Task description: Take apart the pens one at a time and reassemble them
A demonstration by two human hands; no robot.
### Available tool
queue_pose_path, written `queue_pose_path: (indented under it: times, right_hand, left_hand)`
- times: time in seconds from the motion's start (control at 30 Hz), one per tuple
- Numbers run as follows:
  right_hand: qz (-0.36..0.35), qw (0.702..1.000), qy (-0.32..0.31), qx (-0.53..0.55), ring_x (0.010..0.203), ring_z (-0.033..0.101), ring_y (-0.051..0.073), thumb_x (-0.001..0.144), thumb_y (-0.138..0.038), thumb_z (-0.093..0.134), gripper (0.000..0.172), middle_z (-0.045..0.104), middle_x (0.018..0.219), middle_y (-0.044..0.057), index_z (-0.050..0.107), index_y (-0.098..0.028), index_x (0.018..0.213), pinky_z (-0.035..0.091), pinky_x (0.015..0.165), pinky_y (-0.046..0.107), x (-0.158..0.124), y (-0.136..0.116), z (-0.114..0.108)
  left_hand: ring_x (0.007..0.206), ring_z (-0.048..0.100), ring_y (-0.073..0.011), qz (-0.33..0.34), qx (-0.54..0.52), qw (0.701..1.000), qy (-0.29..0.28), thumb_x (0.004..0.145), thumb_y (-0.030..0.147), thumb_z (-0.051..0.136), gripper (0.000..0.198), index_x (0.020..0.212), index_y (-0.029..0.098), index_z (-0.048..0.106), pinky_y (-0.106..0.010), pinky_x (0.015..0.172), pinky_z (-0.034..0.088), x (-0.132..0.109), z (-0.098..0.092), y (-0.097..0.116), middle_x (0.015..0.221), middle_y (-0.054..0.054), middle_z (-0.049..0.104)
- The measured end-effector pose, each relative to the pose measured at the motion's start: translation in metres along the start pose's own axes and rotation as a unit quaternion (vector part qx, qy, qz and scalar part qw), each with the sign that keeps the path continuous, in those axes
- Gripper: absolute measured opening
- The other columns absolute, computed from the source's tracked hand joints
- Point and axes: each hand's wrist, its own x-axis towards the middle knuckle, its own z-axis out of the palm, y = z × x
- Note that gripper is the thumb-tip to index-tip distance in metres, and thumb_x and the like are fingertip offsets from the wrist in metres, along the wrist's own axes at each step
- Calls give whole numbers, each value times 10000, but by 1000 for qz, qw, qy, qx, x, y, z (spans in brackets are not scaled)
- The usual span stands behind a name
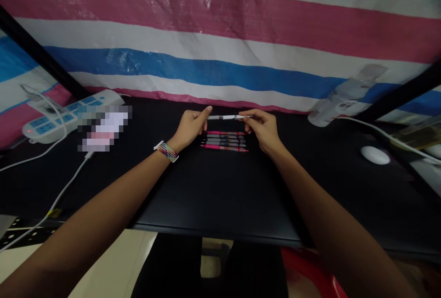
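My left hand [190, 126] and my right hand [261, 126] pinch the two ends of a white pen [225, 117], which lies level just above a black table [213, 197]. The left fingers grip its left end and the right fingers grip its right end. Just below the held pen, several pens [224, 140] with pink and grey barrels lie side by side in a neat row on the table. A colourful woven band [166, 151] circles my left wrist.
A white power strip [65, 116] with cables lies at the far left beside a blurred-out item [103, 128]. A clear plastic bottle [339, 98] lies at the back right, with a white mouse [375, 154] nearby. A striped tarp [220, 36] hangs behind.
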Motion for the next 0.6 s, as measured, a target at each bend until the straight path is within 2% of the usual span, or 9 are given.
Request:
queue_pose_path:
  times: [0.13,0.23,0.33,0.4,0.53,0.6]
  right_hand:
    - [-8,1000,-9,-14,598,580,149,874,-283,778,136,689,686,4,880,-275,963,477,577,330,-1,-3,0]
    - [-9,1000,-20,-10,582,577,141,857,-299,801,138,719,709,7,889,-268,959,482,576,329,-2,-5,0]
    - [4,1000,-15,7,573,573,127,842,-316,821,161,800,826,34,893,-255,971,482,562,318,-2,-6,0]
    - [17,1000,-6,21,575,574,120,841,-323,826,172,825,879,45,891,-249,983,476,555,308,-2,-5,0]
    - [31,999,-2,42,590,582,122,840,-321,832,167,828,875,43,891,-257,982,484,566,303,-2,-4,0]
    - [35,998,-2,45,595,585,122,833,-315,836,169,828,882,40,891,-263,985,495,578,309,-2,-4,1]
  left_hand:
    - [368,371,-94,-13,3,1000,3,1045,752,600,801,438,229,586,-315,497,310,-1,0,-1,348,16,393]
    - [400,409,-95,-1,-13,1000,6,1026,741,638,747,487,224,627,-304,504,329,1,1,-2,391,14,451]
    - [539,557,-116,41,-58,997,11,929,659,810,514,692,208,739,-286,566,416,5,2,-3,584,-7,643]
    - [646,635,-137,63,-90,994,7,883,596,874,409,836,204,768,-288,632,484,6,2,-3,724,-23,719]
    - [631,622,-148,62,-93,994,-9,1039,546,697,366,913,209,765,-303,636,499,7,2,-4,671,-18,663]
    - [642,631,-148,64,-95,993,-8,989,452,777,236,1018,218,770,-300,645,510,6,2,-6,715,-13,681]
